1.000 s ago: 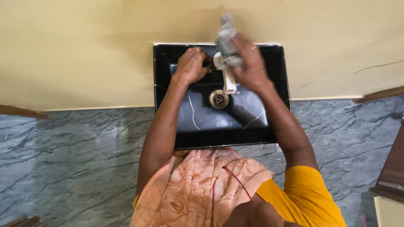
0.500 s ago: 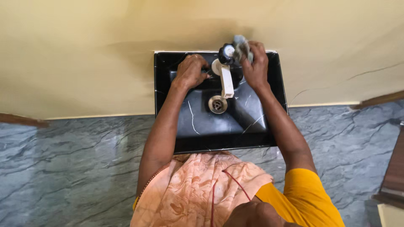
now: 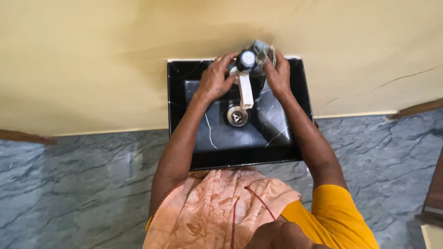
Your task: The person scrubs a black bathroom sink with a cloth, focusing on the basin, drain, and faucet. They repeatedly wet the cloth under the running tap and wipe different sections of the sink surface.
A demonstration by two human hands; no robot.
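Observation:
A black marble-look wash basin (image 3: 281, 143) is fixed to a cream wall, seen from straight above. A white tap (image 3: 246, 90) with a dark round knob (image 3: 247, 59) reaches over the metal drain (image 3: 237, 116). My left hand (image 3: 215, 78) rests against the left side of the tap, its fingers touching the base under the knob. My right hand (image 3: 277, 74) presses a crumpled grey cloth (image 3: 260, 50) against the right side of the knob.
Grey veined marble floor (image 3: 78, 184) spreads below and to both sides of the basin. Brown wooden edges show at the far right (image 3: 434, 193) and far left. My peach patterned garment (image 3: 217, 207) hangs just in front of the basin.
My left hand has moved from the basin's back ledge up to the tap base. My right hand with the cloth has come off the top of the knob to its right side.

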